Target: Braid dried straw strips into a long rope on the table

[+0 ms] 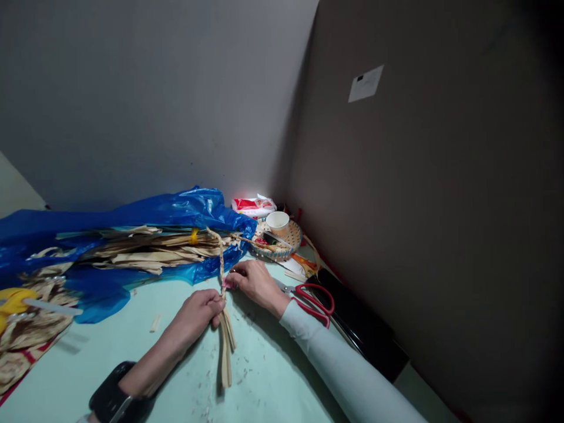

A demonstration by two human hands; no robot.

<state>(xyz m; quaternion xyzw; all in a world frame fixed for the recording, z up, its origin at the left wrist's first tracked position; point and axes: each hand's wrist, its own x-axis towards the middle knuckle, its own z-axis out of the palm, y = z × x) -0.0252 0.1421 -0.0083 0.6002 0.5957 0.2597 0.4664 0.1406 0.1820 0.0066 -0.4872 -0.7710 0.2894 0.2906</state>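
A thin braid of pale dried strips (221,258) runs from the bundle down to my hands, with loose flat strips (226,358) hanging below. My left hand (205,306) pinches the braid at its lower end, just above those loose strips. Right above it, the closed fingers of my right hand (253,283) hold the braid at a small pink piece (225,283). The top of the braid lies against a bundle of dried strips (154,249) with a yellow tie, on a blue plastic bag (176,202).
Red-handled scissors (315,302) lie beside my right forearm, near a black object (365,329). Farther back, a woven tray (293,235) holds a paper cup (277,221), beside a red and white packet (253,205). A yellow glue gun (15,301) is at the left.
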